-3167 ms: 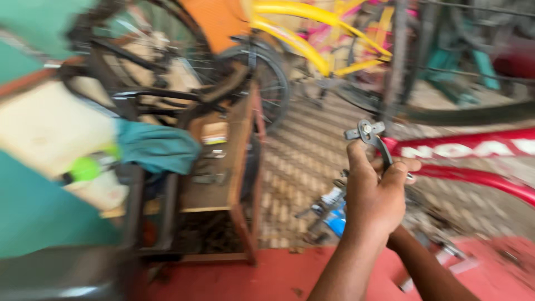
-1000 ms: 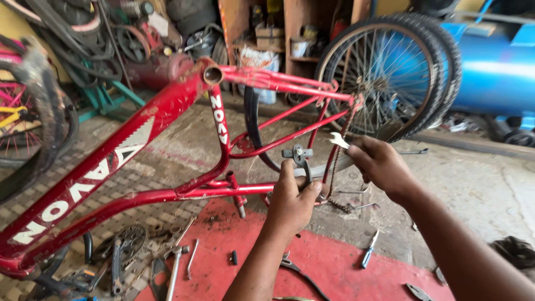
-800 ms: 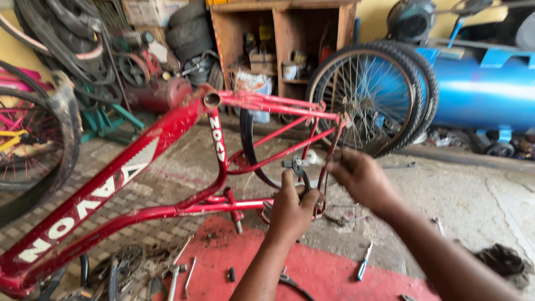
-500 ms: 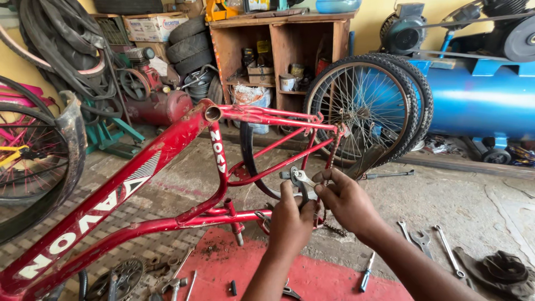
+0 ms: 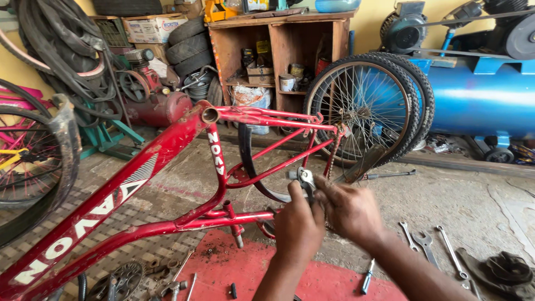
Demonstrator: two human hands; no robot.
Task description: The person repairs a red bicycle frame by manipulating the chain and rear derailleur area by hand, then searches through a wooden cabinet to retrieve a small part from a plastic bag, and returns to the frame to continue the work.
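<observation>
Both hands, left hand and right hand, pinch one small grey metal brake caliper beside the glossy red tubular bicycle frame; two spoked wheels lean behind it.

One head-worn camera looks down and forward, close over both hands, facing the workshop's back wall.

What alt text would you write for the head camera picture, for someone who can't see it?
Two bare hands, left hand and right hand, meet around a small metal part beside a red bicycle frame lying wheelless on a workshop floor. Spanners lie on the concrete to the right; spoked wheels lean against a blue tank behind.
</observation>
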